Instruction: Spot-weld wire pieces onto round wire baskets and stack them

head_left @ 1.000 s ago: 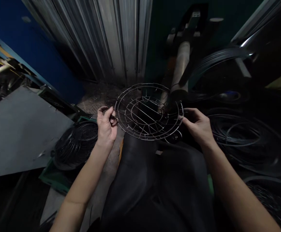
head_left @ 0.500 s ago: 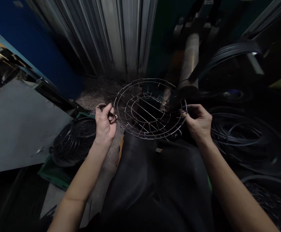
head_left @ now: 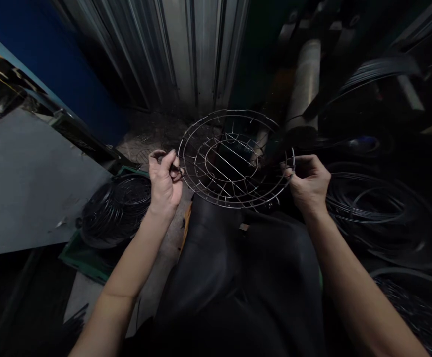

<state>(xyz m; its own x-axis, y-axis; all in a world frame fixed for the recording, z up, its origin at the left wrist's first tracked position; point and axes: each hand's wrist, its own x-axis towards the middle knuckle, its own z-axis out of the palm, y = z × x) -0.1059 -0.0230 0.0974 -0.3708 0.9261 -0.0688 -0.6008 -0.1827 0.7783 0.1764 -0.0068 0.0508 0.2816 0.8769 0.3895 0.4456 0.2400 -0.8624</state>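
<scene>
In the head view, a round wire guard [head_left: 236, 158] is held in the air above the person's dark-clad lap, tilted toward the camera so its rings and spokes show. The left hand [head_left: 164, 181] pinches the left rim, fingers closed on it; the right hand [head_left: 308, 181] is closed round the right rim, steadying it. Black wire coils [head_left: 117, 210] lie lower left, more coils [head_left: 381, 210] on the right.

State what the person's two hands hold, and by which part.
Left hand and right hand grip a round silver wire grille at opposite sides of its outer rim.
</scene>
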